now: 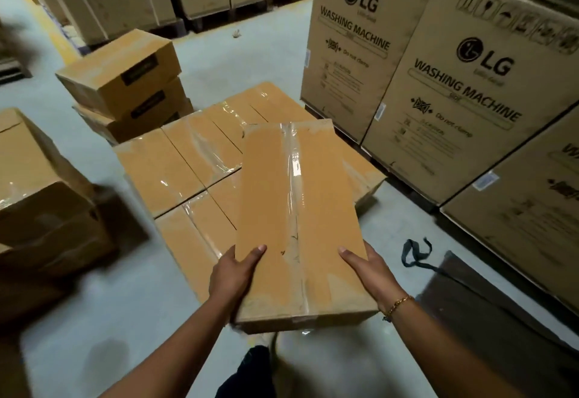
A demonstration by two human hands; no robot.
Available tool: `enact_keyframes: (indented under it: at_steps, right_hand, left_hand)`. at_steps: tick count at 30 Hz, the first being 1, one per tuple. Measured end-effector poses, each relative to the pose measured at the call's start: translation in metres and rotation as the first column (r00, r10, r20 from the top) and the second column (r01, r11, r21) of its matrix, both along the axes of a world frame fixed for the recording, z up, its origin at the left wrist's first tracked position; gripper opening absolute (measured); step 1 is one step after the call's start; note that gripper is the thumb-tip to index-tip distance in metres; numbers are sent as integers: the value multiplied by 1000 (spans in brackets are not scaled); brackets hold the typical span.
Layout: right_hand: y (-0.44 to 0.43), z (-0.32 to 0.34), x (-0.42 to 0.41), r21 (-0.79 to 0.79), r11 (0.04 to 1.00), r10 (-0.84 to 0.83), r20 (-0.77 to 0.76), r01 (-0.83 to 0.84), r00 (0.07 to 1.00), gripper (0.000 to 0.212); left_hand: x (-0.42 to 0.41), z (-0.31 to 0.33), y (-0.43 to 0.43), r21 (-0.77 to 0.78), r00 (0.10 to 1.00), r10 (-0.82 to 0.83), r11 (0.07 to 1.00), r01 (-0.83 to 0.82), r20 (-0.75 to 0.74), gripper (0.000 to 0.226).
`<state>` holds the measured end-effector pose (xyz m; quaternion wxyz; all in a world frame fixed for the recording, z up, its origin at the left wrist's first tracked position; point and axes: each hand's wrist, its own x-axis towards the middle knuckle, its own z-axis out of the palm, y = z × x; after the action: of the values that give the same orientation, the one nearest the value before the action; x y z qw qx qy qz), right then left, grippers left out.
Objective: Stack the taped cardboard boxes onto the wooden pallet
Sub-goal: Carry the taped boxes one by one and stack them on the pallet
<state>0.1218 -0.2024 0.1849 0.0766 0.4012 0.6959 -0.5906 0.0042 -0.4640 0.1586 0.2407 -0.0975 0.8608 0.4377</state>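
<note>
I carry a long taped cardboard box (pixel 297 219) in both hands, held in the air above a flat layer of similar taped boxes (pixel 185 159) laid side by side on the floor. My left hand (pixel 233 275) grips its near left side with the thumb on top. On the near right side my right hand (pixel 368 269) grips it the same way, a gold bracelet on that wrist. Clear tape runs down the middle of the held box. The wooden pallet is hidden under the layer of boxes.
Tall washing-machine cartons (pixel 438 84) stand close on the right. Two stacked smaller boxes (pixel 125 84) sit behind the layer at left. More brown boxes (pixel 40 197) stand at the left edge. A dark strap (pixel 413 252) lies on the grey floor at right.
</note>
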Motion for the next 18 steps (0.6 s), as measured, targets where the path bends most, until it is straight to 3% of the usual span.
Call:
enact_keyframes:
  at_steps: [2, 7, 18]
  right_hand:
    - [27, -1, -3, 6, 1000, -30, 3, 30, 1000, 78]
    - [95, -8, -26, 8, 998, -64, 21, 64, 998, 46]
    - [257, -36, -129, 25, 998, -58, 67, 56, 996, 32]
  left_hand:
    - [-9, 4, 32, 16, 1000, -16, 1000, 16, 3, 107]
    - [-38, -5, 105, 49, 998, -55, 997, 54, 10, 100]
    - [-127, -32, 266, 5, 993, -34, 999, 33, 110, 102]
